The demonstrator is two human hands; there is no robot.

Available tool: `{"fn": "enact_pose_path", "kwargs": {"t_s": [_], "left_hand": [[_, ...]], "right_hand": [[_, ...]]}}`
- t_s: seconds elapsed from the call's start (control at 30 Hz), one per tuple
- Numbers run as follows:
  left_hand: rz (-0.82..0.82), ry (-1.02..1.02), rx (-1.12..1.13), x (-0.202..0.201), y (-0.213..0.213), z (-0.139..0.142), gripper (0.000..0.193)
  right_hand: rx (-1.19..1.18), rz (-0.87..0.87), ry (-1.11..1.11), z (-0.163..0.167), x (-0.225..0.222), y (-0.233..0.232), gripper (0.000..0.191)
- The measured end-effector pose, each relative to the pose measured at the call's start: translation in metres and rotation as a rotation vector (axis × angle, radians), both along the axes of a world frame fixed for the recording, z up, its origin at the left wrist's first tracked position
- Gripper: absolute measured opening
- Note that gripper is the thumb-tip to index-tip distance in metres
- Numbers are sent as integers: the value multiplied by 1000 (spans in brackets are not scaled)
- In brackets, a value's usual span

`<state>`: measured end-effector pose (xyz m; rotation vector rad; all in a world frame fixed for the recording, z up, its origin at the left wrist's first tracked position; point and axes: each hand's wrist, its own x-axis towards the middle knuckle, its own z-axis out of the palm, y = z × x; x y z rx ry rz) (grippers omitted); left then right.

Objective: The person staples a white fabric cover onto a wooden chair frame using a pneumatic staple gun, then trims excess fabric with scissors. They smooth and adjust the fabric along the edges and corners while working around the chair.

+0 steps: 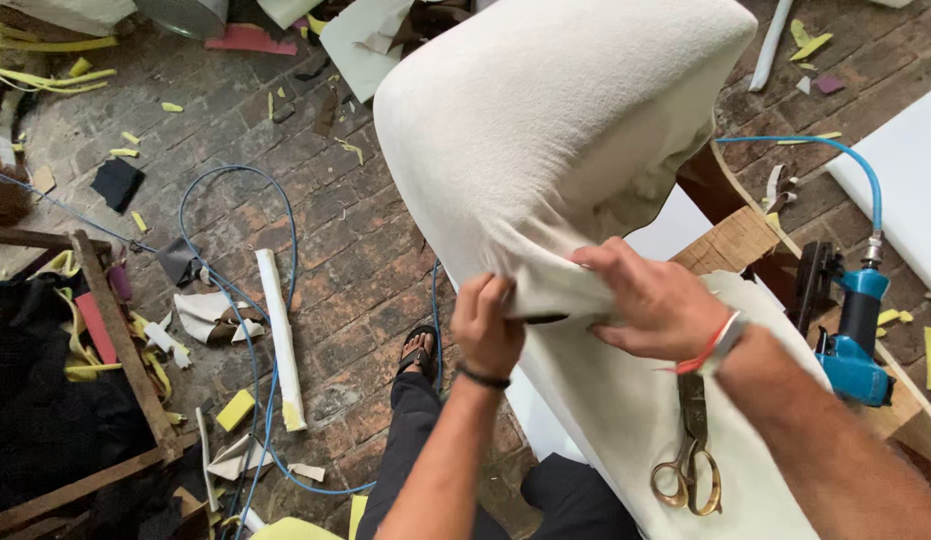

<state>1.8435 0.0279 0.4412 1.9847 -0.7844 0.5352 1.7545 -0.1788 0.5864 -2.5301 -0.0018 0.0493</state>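
The floor (335, 240) is worn brick, littered with yellow foam scraps (235, 409), offcuts of white fabric and a rolled white tube (281, 338). A thin blue air hose (247, 330) loops across it. At the left edge stands a rough wooden frame (125, 350) draped with dark cloth.

In the middle rises a padded chair back covered in cream fabric (555, 120), which runs down over the seat part toward the person. Gold-handled scissors (689, 470) lie on this lower fabric, just below the right wrist. To the right, a blue pneumatic stapler (853, 340) rests on a wooden edge, its hose arching away.

The left hand (485, 325) is clenched on a fold of the cream fabric at the lower edge of the padded back. The right hand (660, 300) grasps the same fabric just beside it, fingers curled over the bunched edge.

The fingertips of both hands are hidden in the fold. A sandalled foot (418, 352) shows below the left hand.
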Motion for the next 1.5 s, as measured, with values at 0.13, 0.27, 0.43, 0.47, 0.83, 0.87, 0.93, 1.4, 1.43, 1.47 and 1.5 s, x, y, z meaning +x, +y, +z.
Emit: {"fn": "enact_pose_path", "kwargs": {"t_s": [0.13,0.27,0.43,0.47,0.83,0.87,0.93,1.4,1.43,1.47,1.5], "left_hand": [[-149,21,-9,-10,39,35,45],[-128,-41,-68,-4,12,68,49],[-117,11,-66,0,0,100,35],[-140,33,-90,0,7,105,30],[-387,-72,172,18,66,118,22],[-397,-86,227,20,68,118,24],[-427,-88,314,24,71,117,26],[-256,182,374,-11,46,78,28],[-308,167,415,-12,38,80,28],[-366,151,456,-12,29,80,29],[-425,134,495,-11,16,78,30]], "right_hand": [[-274,0,-366,-33,-5,28,69],[-82,-74,-652,-56,-8,21,47],[803,42,-448,-45,2,6,39],[827,57,-264,-39,8,4,36],[-21,213,-88,-32,35,27,13],[-11,209,-87,-44,41,30,12],[8,199,-81,-68,54,35,11],[35,202,-456,-142,60,32,19],[40,198,-451,-146,60,33,19],[50,184,-446,-149,60,33,19],[60,171,-441,-153,60,35,20]]}}
